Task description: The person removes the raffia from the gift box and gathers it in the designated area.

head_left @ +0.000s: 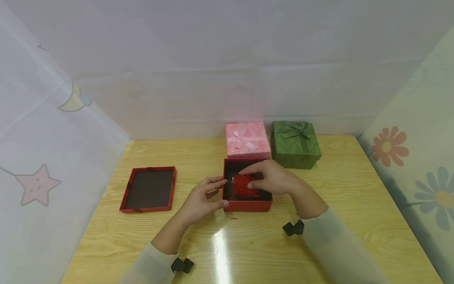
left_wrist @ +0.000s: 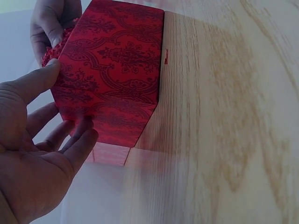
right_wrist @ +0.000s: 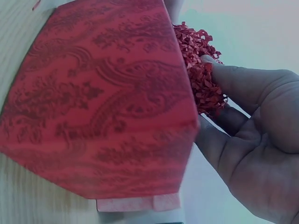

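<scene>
The right hand (head_left: 278, 179) is holding crinkled red shredded paper (head_left: 244, 187) inside a square damask-patterned box (head_left: 247, 206); the left hand (head_left: 199, 202), fingers spread, is touching its rim. Wood-grain counter (head_left: 248, 244) is stretching in front.

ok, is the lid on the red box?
No, the lid lies on the table left of the open red box in the head view.
</scene>
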### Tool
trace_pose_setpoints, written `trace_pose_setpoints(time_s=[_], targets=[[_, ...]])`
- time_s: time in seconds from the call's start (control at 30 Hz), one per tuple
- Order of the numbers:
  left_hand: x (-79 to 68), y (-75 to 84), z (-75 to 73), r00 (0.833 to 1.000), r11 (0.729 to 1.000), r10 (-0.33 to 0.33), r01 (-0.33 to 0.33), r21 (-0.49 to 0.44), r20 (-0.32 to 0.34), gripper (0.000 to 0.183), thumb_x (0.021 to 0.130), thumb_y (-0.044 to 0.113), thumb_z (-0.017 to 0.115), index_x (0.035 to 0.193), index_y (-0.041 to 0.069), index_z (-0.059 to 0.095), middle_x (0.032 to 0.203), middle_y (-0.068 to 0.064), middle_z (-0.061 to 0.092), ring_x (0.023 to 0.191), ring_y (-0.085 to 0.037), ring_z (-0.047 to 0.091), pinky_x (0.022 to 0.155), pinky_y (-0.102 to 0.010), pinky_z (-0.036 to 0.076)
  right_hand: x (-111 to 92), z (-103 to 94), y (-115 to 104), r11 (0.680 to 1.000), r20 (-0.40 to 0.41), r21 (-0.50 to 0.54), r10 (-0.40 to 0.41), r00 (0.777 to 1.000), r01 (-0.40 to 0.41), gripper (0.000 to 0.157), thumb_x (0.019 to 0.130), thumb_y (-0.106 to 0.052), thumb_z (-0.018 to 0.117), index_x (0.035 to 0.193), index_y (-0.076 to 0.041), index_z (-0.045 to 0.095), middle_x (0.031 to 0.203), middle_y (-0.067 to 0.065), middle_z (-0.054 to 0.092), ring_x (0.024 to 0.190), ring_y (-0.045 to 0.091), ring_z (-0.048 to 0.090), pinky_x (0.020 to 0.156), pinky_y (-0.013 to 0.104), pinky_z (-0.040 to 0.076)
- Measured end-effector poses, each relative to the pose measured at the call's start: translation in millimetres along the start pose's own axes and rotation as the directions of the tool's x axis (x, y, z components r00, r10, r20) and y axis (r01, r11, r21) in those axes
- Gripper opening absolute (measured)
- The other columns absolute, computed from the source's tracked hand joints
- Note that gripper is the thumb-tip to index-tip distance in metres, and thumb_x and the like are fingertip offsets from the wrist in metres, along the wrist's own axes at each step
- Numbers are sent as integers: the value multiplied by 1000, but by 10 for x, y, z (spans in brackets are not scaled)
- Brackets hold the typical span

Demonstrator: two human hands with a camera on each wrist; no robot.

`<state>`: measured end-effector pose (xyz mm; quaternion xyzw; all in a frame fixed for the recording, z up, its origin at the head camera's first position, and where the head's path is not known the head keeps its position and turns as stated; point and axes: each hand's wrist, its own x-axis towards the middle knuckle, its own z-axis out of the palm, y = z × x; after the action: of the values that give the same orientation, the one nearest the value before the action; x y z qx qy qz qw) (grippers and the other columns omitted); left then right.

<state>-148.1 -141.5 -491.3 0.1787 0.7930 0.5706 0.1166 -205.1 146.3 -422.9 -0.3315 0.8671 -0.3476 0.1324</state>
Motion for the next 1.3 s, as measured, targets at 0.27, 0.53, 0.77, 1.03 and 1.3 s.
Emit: trace_pose_setpoints(time_s=[0.27, 0.53, 0.77, 1.03, 1.3], targets=[[-11, 142, 19, 1000, 1000, -23, 23, -16, 3, 64, 90, 4, 81, 147, -2, 54, 156, -19, 42, 142, -35, 45, 115, -57, 41, -159, -179, 35, 1000, -53, 25, 4, 999, -3, 40, 92, -14, 79, 131, -21, 74, 121, -3, 73, 107, 15, 66, 92, 44, 57], [-7, 94, 27, 1000, 999, -23, 23, -27, 1, 65, 89, 4, 82, 148, 0, 55, 156, -16, 43, 142, -33, 46, 115, -55, 41, -371, -353, 92, 994, -111, 77, 84, 990, -75, 42, 93, -10, 77, 133, -21, 73, 127, 2, 71, 85, 21, 59, 64, 31, 51], [6, -38, 6, 1000, 1000, -6, 6, -10, -2, 65, 89, 15, 85, 147, 13, 59, 155, -5, 46, 140, -24, 49, 114, -45, 45, -528, -450, 159, 980, -136, 119, 174, 975, -159, 43, 96, -14, 76, 136, -26, 70, 125, 0, 70, 49, 9, 28, 44, 26, 35], [-4, -43, -12, 1000, 1000, -4, 4, -8, -3, 64, 88, 20, 86, 146, 21, 61, 151, 4, 47, 137, -22, 52, 112, -41, 47, -668, -459, 338, 979, -184, 89, 195, 963, -182, 42, 97, -21, 75, 139, -25, 68, 128, 2, 70, 82, 17, 61, 58, 29, 49], [14, -52, 12, 1000, 1000, -13, 13, -13, -12, 66, 88, 9, 85, 147, 10, 58, 154, -4, 45, 138, -29, 52, 113, -50, 45, -876, -436, 560, 968, -263, 68, 250, 932, -241, 45, 99, -25, 74, 142, -19, 66, 134, 12, 68, 109, 26, 65, 69, 33, 53]])
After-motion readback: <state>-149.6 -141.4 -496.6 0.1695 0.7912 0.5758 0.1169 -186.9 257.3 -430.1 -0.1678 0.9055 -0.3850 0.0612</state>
